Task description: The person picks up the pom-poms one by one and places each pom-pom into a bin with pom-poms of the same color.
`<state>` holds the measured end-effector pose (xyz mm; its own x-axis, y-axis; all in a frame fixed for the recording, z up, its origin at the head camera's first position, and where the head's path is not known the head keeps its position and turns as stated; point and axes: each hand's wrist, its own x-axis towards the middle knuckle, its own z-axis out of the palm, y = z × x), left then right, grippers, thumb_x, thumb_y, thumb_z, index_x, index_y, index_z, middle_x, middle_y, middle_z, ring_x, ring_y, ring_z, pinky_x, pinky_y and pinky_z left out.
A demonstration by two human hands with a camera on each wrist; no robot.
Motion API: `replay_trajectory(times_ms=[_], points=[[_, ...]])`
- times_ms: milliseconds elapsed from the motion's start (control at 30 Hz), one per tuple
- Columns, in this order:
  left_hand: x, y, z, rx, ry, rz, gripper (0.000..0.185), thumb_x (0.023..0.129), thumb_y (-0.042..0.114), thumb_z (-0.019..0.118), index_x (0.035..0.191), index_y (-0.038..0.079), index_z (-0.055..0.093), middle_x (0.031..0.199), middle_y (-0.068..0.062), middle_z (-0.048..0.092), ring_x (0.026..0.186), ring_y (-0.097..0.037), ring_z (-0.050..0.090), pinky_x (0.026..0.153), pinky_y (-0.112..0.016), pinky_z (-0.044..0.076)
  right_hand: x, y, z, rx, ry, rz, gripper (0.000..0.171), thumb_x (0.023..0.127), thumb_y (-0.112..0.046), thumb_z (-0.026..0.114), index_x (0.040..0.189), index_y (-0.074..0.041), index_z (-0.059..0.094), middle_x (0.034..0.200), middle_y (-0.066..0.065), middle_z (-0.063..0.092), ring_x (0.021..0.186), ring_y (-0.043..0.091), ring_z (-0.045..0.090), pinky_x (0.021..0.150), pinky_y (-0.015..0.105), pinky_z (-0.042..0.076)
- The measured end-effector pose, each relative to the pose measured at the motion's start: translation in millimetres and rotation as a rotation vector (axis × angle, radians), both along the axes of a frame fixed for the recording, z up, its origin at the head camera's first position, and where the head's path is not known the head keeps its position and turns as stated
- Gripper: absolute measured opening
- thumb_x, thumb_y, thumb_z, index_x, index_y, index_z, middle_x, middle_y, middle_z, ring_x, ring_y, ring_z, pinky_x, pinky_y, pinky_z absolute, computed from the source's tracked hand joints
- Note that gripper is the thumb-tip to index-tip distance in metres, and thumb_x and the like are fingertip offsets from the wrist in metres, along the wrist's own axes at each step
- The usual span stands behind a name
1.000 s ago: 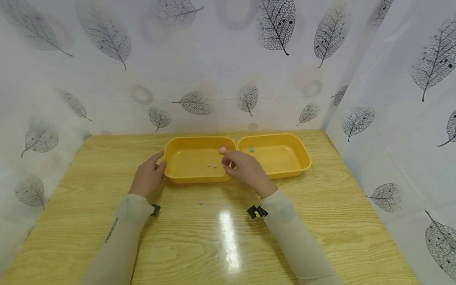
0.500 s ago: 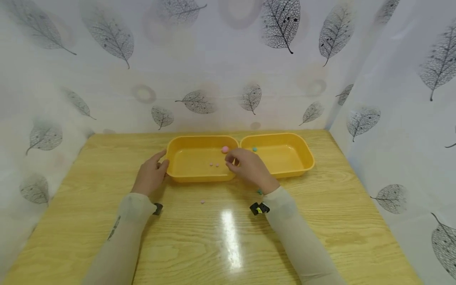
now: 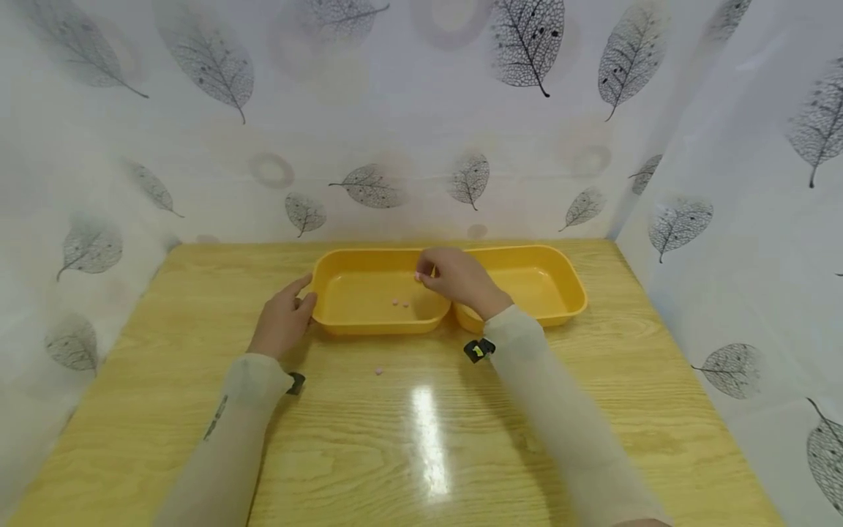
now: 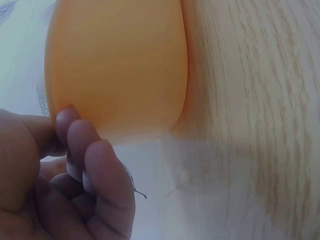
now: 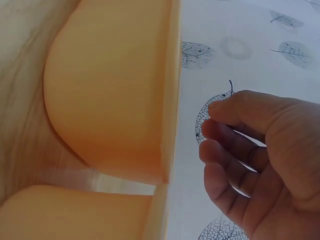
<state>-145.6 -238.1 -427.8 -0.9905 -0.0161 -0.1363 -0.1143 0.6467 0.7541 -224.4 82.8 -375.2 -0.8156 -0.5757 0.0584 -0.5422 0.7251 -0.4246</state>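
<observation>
Two yellow trays sat side by side in the middle of the frame. The right hand [image 3: 461,282] was up over the spot where the left tray [image 3: 342,322] and the right tray [image 3: 566,307] met. Its fingers were curled, and the tips were right at a pink ball [image 3: 417,277] near the back edge of the left tray. Only a tiny bit of pink showed. In the right wrist view the right hand [image 5: 260,160] had bent fingers with a small gap to the thumb, and no ball could be seen. So I could not tell if it had hold of the ball or just touched it.

The left hand [image 3: 283,322] lay on the table [image 3: 593,410], left of center. It was relaxed and held nothing. Its thumb and fingers touched the left end of the left tray, as if keeping it steady.

Two little pink beads [image 3: 399,302] lay on the floor of the left tray. One more bead [image 3: 378,371] lay on the table, lower down in the frame.

It looked like the picking-up step for the pink ball. The next move would need a soft, sure pinch, because the ball is small and round and could roll away. Then it would need a lift high enough to clear the tray edge.
</observation>
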Motion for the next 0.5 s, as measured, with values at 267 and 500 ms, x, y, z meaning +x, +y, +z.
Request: replay_trajectory(times_ms=[267,500], points=[[-0.3,-0.7,-0.5,0.012,0.005,0.003,0.056,0.112,0.035,0.043,0.164,0.017,0.032,0.081,-0.016,0.066,0.062,-0.023,0.053,0.055,-0.033,0.048,-19.9,-10.3,-7.4,0.106,-0.025,0.05,0.013,0.101,-0.018,0.068,0.111,-0.012,0.072,0.105,0.001,0.072,0.095,0.02,0.065,0.088,0.039,0.053],[0.0,-0.9,0.8,0.012,-0.01,0.012,0.056,0.112,0.034,0.042,0.164,0.017,0.031,0.088,-0.016,0.068,0.068,-0.022,0.056,0.058,-0.032,0.048,-29.7,-19.6,-12.9,0.159,-0.091,0.091,0.016,0.1,-0.016,0.068,0.114,-0.01,0.072,0.109,0.004,0.071,0.099,0.022,0.064,0.093,0.039,0.052]])
